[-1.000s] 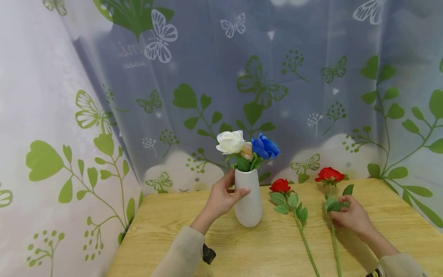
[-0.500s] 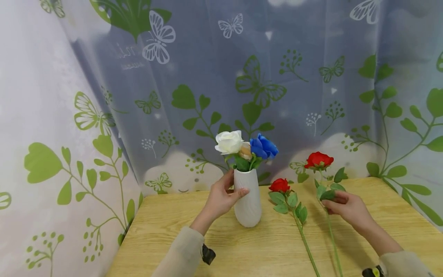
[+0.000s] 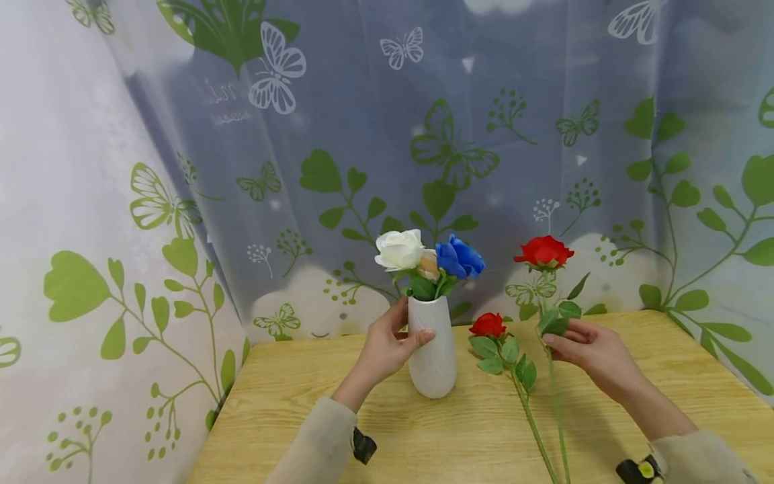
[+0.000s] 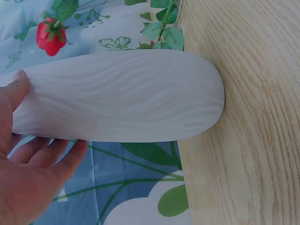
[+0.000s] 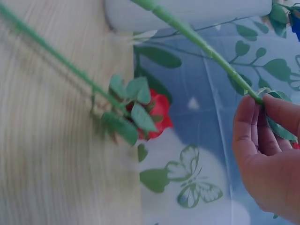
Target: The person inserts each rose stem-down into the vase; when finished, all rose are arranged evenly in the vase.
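My left hand [image 3: 387, 346] grips the upper part of a white ribbed vase [image 3: 433, 363], which stands upright on the table. In the vase are a white rose [image 3: 400, 250], a blue rose [image 3: 459, 257] and a peach-coloured flower [image 3: 428, 265] between them. My right hand [image 3: 595, 349] pinches the stem of an artificial red rose [image 3: 544, 251] just below its leaves, with the bloom raised above the table. A second red rose [image 3: 488, 325] lies on the table between the vase and my right hand. The right wrist view shows the pinched green stem [image 5: 206, 47] closely.
The wooden table [image 3: 290, 403] ends at a hanging cloth [image 3: 363, 101] printed with butterflies and leaves. This cloth stands close behind the vase and also covers the left and right sides. Dark straps [image 3: 364, 445] sit at both wrists.
My right hand has lifted the red rose off the table and moved it left, toward the vase. The left hand and the vase have stayed in place.
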Motion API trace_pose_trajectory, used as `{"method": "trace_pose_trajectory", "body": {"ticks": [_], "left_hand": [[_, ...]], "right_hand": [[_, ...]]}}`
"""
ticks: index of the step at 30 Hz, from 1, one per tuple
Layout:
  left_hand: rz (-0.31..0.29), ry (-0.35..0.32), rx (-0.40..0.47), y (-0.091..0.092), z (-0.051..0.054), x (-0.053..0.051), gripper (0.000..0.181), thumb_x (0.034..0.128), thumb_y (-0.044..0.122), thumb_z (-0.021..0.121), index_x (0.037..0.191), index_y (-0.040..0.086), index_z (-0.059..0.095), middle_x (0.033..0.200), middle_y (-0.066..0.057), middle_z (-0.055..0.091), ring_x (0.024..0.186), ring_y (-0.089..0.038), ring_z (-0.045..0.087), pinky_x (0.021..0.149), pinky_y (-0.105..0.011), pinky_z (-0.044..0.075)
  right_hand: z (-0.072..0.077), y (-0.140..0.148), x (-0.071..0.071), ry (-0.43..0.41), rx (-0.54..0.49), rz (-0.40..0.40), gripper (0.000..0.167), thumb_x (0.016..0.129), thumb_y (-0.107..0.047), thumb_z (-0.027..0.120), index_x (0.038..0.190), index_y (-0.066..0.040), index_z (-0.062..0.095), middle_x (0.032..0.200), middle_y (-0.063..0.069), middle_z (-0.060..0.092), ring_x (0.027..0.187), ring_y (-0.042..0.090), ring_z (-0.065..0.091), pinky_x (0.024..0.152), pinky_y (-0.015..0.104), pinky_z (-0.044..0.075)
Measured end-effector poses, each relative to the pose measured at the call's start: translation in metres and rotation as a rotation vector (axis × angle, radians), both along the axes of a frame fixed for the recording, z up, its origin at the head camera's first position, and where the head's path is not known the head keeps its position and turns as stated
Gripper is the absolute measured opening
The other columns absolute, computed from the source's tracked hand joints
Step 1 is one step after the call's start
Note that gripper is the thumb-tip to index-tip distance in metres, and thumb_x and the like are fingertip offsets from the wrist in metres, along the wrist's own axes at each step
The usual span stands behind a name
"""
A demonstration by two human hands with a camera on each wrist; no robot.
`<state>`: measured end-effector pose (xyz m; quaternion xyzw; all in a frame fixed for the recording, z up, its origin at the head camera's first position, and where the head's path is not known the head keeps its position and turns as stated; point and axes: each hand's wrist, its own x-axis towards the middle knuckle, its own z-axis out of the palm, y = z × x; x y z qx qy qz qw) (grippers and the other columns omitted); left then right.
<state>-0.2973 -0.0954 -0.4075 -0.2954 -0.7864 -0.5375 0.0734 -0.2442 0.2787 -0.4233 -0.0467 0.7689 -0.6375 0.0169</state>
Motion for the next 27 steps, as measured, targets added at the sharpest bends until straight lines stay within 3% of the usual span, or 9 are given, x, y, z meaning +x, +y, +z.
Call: {"method": "trace_pose_trajectory", "body": {"ticks": [2, 6, 9, 11, 13, 19, 22, 24, 27], "left_hand": [[0.002, -0.006, 0.003, 0.000, 0.000, 0.000, 0.072, 0.0975, 0.021, 0.079, 0.160, 0.015, 0.045, 0.147, -0.015, 0.063, 0.131, -0.033, 0.066, 0.096, -0.049, 0.062], [0.009, -0.013, 0.002, 0.000, -0.001, 0.000, 0.072, 0.0969, 0.020, 0.079, 0.160, 0.016, 0.046, 0.147, -0.014, 0.063, 0.131, -0.031, 0.066, 0.096, -0.051, 0.061], [0.015, -0.012, -0.004, 0.000, -0.002, -0.001, 0.072, 0.0966, 0.021, 0.080, 0.160, 0.017, 0.046, 0.147, -0.013, 0.064, 0.131, -0.029, 0.066, 0.096, -0.049, 0.062], [0.016, -0.010, -0.005, 0.000, -0.002, -0.001, 0.072, 0.0966, 0.021, 0.080, 0.160, 0.018, 0.046, 0.146, -0.012, 0.064, 0.130, -0.029, 0.066, 0.096, -0.049, 0.062], [0.017, -0.008, -0.007, 0.000, -0.001, -0.001, 0.072, 0.0965, 0.022, 0.080, 0.160, 0.018, 0.046, 0.146, -0.012, 0.065, 0.130, -0.028, 0.067, 0.096, -0.048, 0.062], [0.009, -0.001, -0.002, 0.000, 0.000, -0.002, 0.071, 0.0970, 0.022, 0.079, 0.160, 0.017, 0.046, 0.145, -0.014, 0.065, 0.130, -0.029, 0.067, 0.095, -0.048, 0.062], [0.006, 0.001, 0.002, 0.000, 0.000, -0.001, 0.071, 0.0970, 0.021, 0.079, 0.159, 0.016, 0.047, 0.145, -0.014, 0.065, 0.129, -0.030, 0.067, 0.094, -0.048, 0.063], [0.003, 0.009, 0.003, 0.000, 0.000, -0.001, 0.071, 0.0974, 0.021, 0.079, 0.160, 0.015, 0.046, 0.145, -0.015, 0.065, 0.129, -0.031, 0.067, 0.094, -0.048, 0.063], [0.003, 0.008, 0.002, 0.000, 0.000, 0.000, 0.071, 0.0976, 0.022, 0.079, 0.160, 0.015, 0.046, 0.145, -0.015, 0.064, 0.130, -0.031, 0.067, 0.094, -0.050, 0.062]], "right_hand": [[0.003, -0.003, -0.001, -0.007, -0.034, 0.017, 0.087, 0.106, -0.022, 0.066, 0.160, 0.019, 0.011, 0.159, 0.045, 0.029, 0.104, -0.009, 0.067, 0.093, 0.025, 0.061], [0.008, -0.007, -0.004, -0.014, -0.102, 0.036, 0.078, 0.106, -0.019, 0.067, 0.158, 0.018, 0.024, 0.142, 0.023, 0.064, 0.107, -0.004, 0.069, 0.093, 0.025, 0.061], [0.011, -0.009, -0.005, -0.011, -0.141, 0.064, 0.076, 0.106, -0.015, 0.066, 0.158, 0.019, 0.022, 0.147, 0.023, 0.060, 0.108, -0.001, 0.070, 0.093, 0.023, 0.060], [0.013, -0.011, -0.006, -0.018, -0.166, 0.079, 0.080, 0.107, -0.013, 0.064, 0.160, 0.019, 0.013, 0.162, 0.038, 0.033, 0.106, -0.002, 0.070, 0.093, 0.021, 0.059], [0.016, -0.012, -0.006, -0.029, -0.184, 0.090, 0.085, 0.108, -0.013, 0.062, 0.161, 0.017, 0.002, 0.167, 0.042, 0.007, 0.104, -0.003, 0.071, 0.093, 0.019, 0.059], [0.025, -0.016, -0.009, -0.038, -0.242, 0.084, 0.090, 0.108, -0.013, 0.063, 0.162, 0.013, -0.004, 0.171, 0.032, -0.014, 0.104, -0.003, 0.071, 0.093, 0.019, 0.058], [0.030, -0.018, -0.009, -0.014, -0.282, 0.071, 0.087, 0.107, -0.011, 0.063, 0.163, 0.012, 0.001, 0.170, 0.034, 0.001, 0.103, -0.001, 0.073, 0.094, 0.020, 0.059], [0.034, -0.020, -0.008, 0.009, -0.334, 0.058, 0.068, 0.106, -0.010, 0.064, 0.160, 0.009, 0.027, 0.161, 0.031, 0.029, 0.103, 0.002, 0.074, 0.094, 0.022, 0.060], [0.039, -0.023, -0.008, 0.052, -0.477, 0.065, 0.026, 0.105, -0.004, 0.064, 0.131, -0.003, 0.066, 0.134, 0.009, 0.060, 0.101, 0.008, 0.077, 0.092, 0.025, 0.061]]}}
